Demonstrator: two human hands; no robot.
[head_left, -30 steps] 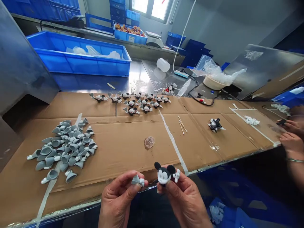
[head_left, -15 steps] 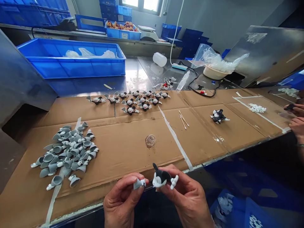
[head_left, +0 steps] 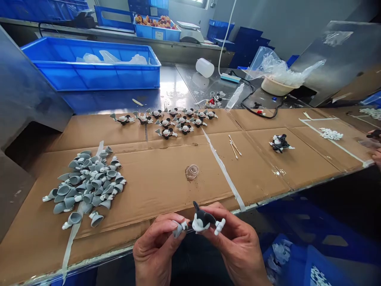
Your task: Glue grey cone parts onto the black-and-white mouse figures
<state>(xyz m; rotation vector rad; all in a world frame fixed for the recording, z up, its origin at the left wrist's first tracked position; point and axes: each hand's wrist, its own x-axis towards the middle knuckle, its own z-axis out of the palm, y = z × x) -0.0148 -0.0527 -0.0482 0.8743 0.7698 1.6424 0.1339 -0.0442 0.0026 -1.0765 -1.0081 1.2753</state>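
Observation:
My left hand (head_left: 156, 250) pinches a small grey cone-shaped arm piece (head_left: 179, 228) with a white glove end. My right hand (head_left: 235, 246) grips a black-and-white cartoon mouse figure (head_left: 202, 221), turned sideways. The grey piece touches the figure's side, just in front of the cardboard-covered table's front edge (head_left: 98, 254). A heap of several loose grey arm pieces (head_left: 86, 184) lies on the cardboard to the left. Rows of several assembled mouse figures (head_left: 172, 121) stand farther back.
A small clear dish (head_left: 192, 171) and thin wooden sticks (head_left: 234, 145) lie mid-table. Another small figure pile (head_left: 279, 143) sits right. A blue bin (head_left: 89, 75), white bottle (head_left: 204, 67) and bagged bowl (head_left: 275, 85) are behind. Another person's hand (head_left: 375, 153) shows at the right edge.
My hands have come together: the grey arm piece now meets the mouse figure's side. The figure has been turned from facing me to sideways. The view has shifted slightly.

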